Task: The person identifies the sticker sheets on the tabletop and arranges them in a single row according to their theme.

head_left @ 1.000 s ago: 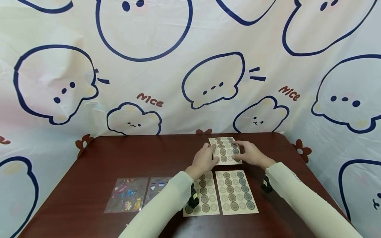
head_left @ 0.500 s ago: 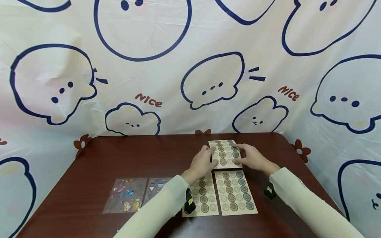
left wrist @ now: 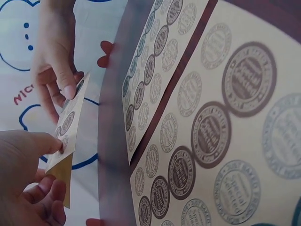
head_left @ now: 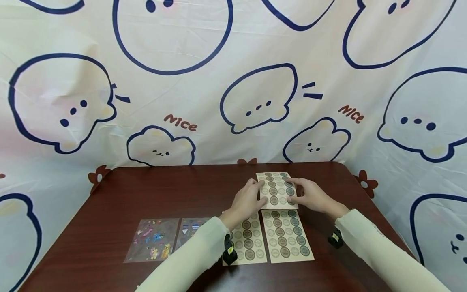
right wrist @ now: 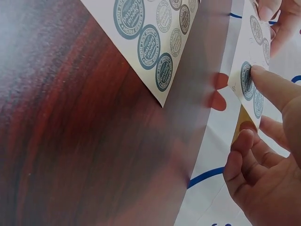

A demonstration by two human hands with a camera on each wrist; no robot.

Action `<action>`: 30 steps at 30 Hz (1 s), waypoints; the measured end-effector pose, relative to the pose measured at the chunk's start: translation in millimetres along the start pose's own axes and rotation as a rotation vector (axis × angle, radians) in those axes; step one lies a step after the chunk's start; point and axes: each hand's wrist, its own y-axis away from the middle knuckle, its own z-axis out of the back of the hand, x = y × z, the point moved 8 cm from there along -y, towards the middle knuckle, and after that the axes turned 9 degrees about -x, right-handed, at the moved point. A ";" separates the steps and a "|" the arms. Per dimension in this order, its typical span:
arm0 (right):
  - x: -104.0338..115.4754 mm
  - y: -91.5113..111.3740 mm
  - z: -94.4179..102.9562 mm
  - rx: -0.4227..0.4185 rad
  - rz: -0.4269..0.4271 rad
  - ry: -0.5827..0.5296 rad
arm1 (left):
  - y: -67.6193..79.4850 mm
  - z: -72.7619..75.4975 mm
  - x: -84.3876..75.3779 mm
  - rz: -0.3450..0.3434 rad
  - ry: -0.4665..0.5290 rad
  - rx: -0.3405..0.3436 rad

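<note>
Both hands hold a cream sticker sheet (head_left: 280, 194) with rows of round brown, pale and grey-green stickers, lifted at the far right of the table. My left hand (head_left: 245, 201) pinches its left edge, thumb on the printed face. On the opposite edge, my right hand (head_left: 316, 197) pinches in the same way. A yellow-brown strip (right wrist: 240, 126) shows under the sheet's corner in the wrist views; whether it is the backing or a second sheet is unclear. Two matching sticker sheets, a right one (head_left: 288, 239) and a left one (head_left: 251, 243), lie side by side nearer the body.
Left of these lie two clear sticker sheets: one with colourful pony-like figures (head_left: 153, 239), another (head_left: 189, 229) partly hidden by the left sleeve (head_left: 189, 255). The dark red-brown table (head_left: 175, 190) ends at a cartoon-printed cloth (head_left: 204, 101).
The held sheet has come slightly nearer the body, its lower edge now close to the right sheet on the table in the head view. Both hands keep their pinch.
</note>
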 end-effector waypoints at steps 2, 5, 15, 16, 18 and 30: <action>0.4 2.0 0.6 -0.002 -0.002 -0.008 | 2.0 -1.0 -0.6 0.004 0.010 0.008; -0.6 4.9 1.1 -0.012 -0.018 -0.016 | 5.3 -3.1 -1.1 0.016 0.018 0.017; -6.9 14.3 2.1 -0.034 -0.025 -0.010 | 13.5 -6.0 -9.3 0.002 0.051 0.003; -7.1 15.1 2.2 -0.033 -0.026 -0.010 | 14.1 -6.2 -9.7 0.003 0.052 0.004; -7.4 16.8 3.0 -0.037 -0.029 0.003 | 15.5 -6.6 -10.6 0.001 0.054 0.008; -5.2 30.3 14.1 -0.063 0.000 0.008 | 23.3 -12.5 -19.2 -0.023 0.051 0.001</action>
